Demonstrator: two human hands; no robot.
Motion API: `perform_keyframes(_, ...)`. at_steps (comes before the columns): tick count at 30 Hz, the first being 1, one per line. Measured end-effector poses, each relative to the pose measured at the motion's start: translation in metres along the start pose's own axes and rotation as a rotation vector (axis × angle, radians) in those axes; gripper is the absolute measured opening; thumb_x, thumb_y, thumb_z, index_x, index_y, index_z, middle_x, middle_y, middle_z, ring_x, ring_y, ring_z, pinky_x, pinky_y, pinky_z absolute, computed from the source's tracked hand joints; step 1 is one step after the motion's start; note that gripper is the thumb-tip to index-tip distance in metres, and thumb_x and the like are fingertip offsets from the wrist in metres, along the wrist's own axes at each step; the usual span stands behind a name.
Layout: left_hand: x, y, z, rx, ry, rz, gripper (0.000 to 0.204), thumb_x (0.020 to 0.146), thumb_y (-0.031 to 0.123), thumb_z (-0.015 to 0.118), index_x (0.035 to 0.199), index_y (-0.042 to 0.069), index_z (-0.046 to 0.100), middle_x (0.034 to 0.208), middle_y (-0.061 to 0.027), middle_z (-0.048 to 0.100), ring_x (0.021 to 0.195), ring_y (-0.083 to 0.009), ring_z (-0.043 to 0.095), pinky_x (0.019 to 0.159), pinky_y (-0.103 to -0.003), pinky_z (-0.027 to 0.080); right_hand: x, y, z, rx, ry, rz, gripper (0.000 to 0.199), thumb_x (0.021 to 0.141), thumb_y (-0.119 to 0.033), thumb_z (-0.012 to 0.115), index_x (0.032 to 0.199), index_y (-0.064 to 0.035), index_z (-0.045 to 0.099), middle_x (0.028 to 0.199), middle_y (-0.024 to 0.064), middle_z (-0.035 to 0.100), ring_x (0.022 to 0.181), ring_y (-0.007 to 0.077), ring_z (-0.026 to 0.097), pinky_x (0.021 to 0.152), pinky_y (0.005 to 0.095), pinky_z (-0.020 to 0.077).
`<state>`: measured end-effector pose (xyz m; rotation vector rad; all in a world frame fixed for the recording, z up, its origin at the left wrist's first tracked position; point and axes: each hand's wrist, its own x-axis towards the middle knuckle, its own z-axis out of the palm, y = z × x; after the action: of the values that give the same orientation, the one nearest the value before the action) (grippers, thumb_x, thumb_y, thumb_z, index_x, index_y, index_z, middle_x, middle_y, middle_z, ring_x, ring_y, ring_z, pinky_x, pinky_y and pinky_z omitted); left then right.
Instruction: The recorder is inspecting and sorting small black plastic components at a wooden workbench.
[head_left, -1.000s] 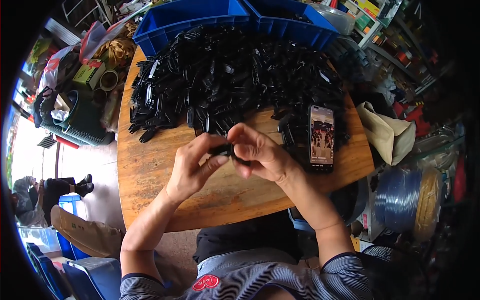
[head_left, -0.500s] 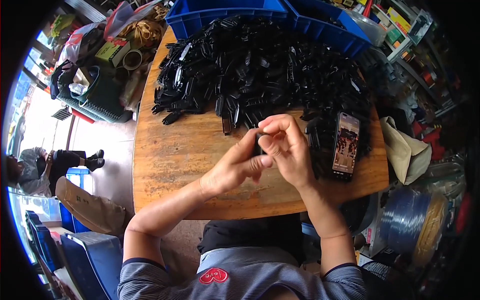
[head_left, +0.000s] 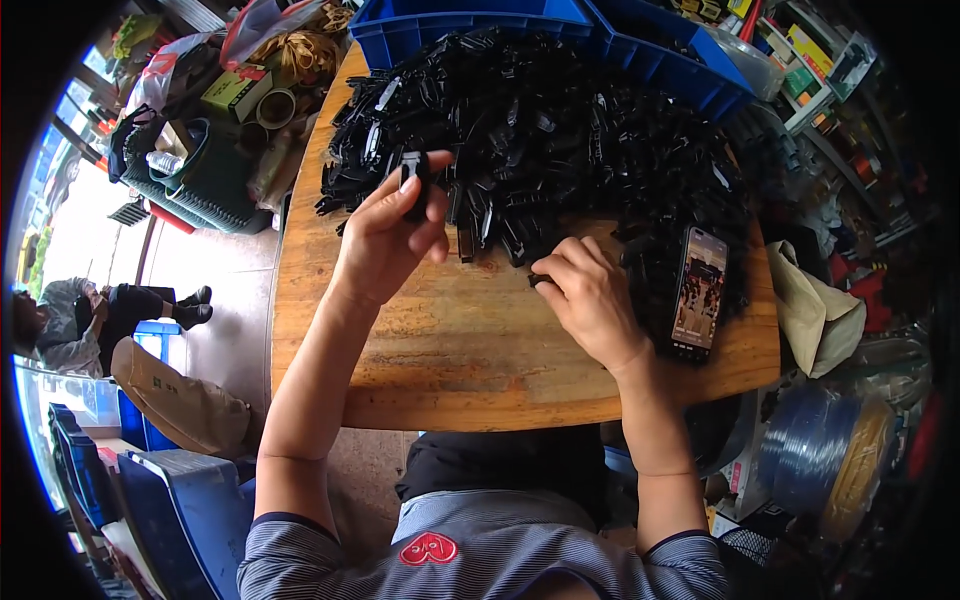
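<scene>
left hand (head_left: 385, 243), right hand (head_left: 590, 293): one part (head_left: 413, 167) each

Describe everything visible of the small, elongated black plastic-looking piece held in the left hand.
The small, elongated black plastic-looking piece is dark, with a paler, light-catching patch near its far end; finer parts are too small to make out. It points roughly away from the wearer, gripped between the thumb and fingers of the left hand, which partly cover it. It appears in front of the left part of the heaped black pieces; whether it touches them is unclear.
</scene>
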<state>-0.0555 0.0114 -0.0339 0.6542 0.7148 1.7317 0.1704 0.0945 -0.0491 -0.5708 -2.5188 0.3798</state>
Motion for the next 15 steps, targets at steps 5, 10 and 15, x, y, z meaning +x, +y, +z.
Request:
perform_keyframes(5,-0.003,0.011,-0.013,-0.24,-0.401,-0.207,0.028,0.091,0.022,0.048,0.113,0.005,0.05,0.074,-0.0015,0.049,0.059,-0.0108,0.046,0.06,-0.029,0.046,0.0,0.002,-0.007,-0.031,-0.065,0.039,0.021,0.069,-0.003,0.07,0.088,-0.0029,0.063,0.086,0.0066,0.056,0.085,0.0243,0.051,0.078,0.0336,0.044)
perform_keyframes(10,0.016,-0.011,-0.003,0.816,0.078,0.267,0.023,0.072,0.0,0.062,0.09,0.007,0.049,0.073,-0.0011,0.051,0.06,-0.0124,0.048,0.06,-0.025,0.043,-0.001,0.007,-0.009,-0.02,-0.093,0.066,0.021,0.071,-0.004,0.069,0.089,-0.0018,0.06,0.086,0.0083,0.057,0.086,0.0248,0.052,0.079,0.0333,0.0442)
perform_keyframes(15,0.025,-0.036,-0.006,1.767,0.255,0.468,0.02,0.078,0.016,0.065,0.087,0.006,0.051,0.074,-0.012,0.062,0.066,-0.0333,0.061,0.056,-0.039,0.047,0.002,0.001,-0.009,0.247,-0.001,0.195,0.022,0.075,-0.004,0.067,0.093,-0.0001,0.056,0.089,0.0095,0.06,0.086,0.0241,0.058,0.076,0.0318,0.0479)
